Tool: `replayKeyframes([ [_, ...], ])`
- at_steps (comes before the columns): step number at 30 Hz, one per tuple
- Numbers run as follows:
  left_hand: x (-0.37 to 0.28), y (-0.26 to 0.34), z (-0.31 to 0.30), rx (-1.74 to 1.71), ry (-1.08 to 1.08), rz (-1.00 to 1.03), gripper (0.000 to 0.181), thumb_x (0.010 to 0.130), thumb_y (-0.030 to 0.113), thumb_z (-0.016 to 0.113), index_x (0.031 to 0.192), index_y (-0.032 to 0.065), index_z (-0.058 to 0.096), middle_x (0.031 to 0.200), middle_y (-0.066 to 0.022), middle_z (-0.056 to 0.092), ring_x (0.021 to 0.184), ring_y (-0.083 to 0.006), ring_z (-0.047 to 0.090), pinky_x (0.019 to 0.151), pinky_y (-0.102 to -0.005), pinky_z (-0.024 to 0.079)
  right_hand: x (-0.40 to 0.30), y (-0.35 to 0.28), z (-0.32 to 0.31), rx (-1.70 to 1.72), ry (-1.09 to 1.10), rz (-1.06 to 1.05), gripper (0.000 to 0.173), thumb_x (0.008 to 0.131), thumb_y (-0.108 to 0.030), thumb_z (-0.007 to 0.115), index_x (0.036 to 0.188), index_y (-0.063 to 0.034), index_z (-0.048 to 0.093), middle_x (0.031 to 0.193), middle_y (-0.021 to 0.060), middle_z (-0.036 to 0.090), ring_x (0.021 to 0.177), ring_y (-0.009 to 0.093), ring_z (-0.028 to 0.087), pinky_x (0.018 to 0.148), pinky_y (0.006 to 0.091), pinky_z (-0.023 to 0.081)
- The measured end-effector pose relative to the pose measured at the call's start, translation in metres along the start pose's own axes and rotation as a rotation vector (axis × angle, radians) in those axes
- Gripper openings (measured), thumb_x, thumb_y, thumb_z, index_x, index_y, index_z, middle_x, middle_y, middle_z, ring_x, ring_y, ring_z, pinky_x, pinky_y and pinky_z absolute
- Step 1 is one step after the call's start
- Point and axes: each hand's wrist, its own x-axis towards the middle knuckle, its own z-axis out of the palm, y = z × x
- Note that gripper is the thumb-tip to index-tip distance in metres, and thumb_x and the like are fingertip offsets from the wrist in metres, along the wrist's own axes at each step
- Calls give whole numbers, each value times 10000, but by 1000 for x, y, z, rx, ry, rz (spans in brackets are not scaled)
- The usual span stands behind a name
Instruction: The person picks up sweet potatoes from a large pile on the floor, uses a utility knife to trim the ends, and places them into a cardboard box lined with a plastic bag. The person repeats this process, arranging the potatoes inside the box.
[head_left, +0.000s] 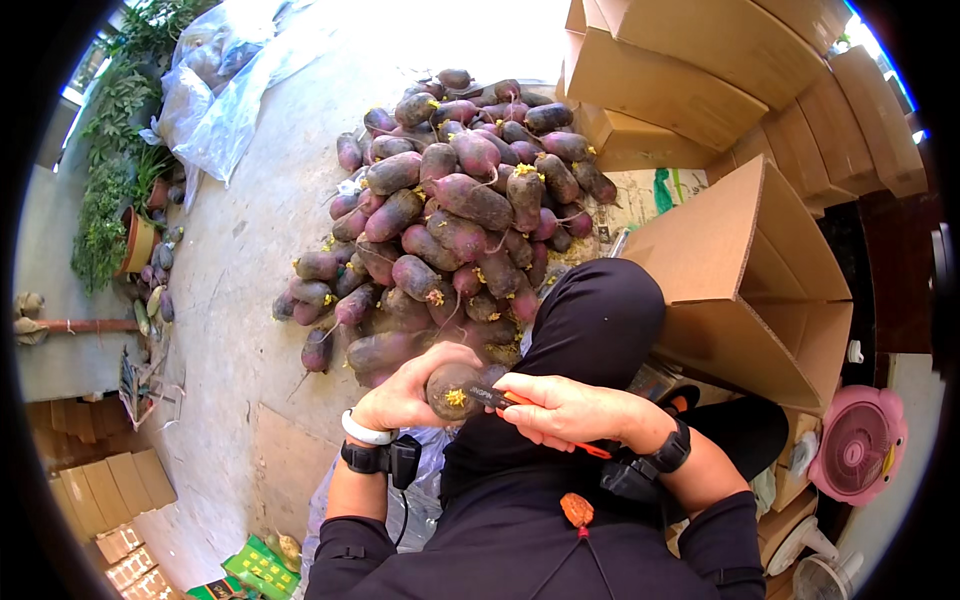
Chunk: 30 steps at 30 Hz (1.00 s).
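My left hand (401, 390) holds a dark purple radish (448, 381) from its left side, with the yellow-sprouted end facing up. In my right hand (559, 409) is a knife (486, 394) with a black blade or sheath and an orange handle; its dark end touches or lies just over the radish's right side. Which of the two cannot be told. Directly beyond both hands rises a large heap of similar purple radishes (469, 202), many soil-stained, some with yellow sprouts and thin roots. My left hand hides part of the held radish.
An open cardboard box (697, 255) stands at the right, with stacked cartons (675, 67) behind it. A pink fan (855, 446) is at the far right. Plastic sheeting (217, 112) and a potted plant (139, 240) are at the upper left, and cartons (116, 491) at the lower left.
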Motion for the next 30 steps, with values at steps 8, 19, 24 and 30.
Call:
replayKeyframes([
  [8, 7, 5, -13, 161, -142, 54, 627, 610, 49, 820, 1169, 38, 535, 1176, -104, 535, 1108, -243, 524, 955, -349, 425, 3, 5, -4, -39, -38, 21, 229, 1013, -250, 411, 1185, -102, 447, 679, 9, 475, 479, 85, 472, 422, 237, 417],
  [19, 12, -1, 19, 383, 517, 89, 685, 557, 5, 801, 1180, 37, 517, 1170, -125, 538, 1107, -281, 522, 963, -369, 414, 9, 4, 7, 275, 137, -35, 191, 1014, -247, 386, 1073, -78, 452, 680, 8, 489, 462, 62, 466, 393, 214, 396],
  [24, 21, 0, 33, 650, 743, 64, 689, 525, -9, 764, 1169, 39, 522, 1147, -143, 542, 1081, -338, 505, 955, -408, 400, 20, 11, 17, 454, 220, -79, 248, 1016, -285, 412, 1131, -66, 424, 683, 19, 494, 461, 75, 458, 397, 221, 400],
  [30, 22, -1, 38, 857, 876, -139, 655, 573, 72, 752, 1192, 73, 538, 1155, -137, 542, 1083, -348, 480, 928, -428, 398, 31, 5, 32, 720, 235, -180, 266, 1011, -297, 435, 1158, -78, 399, 742, 32, 489, 511, 98, 474, 434, 252, 438],
])
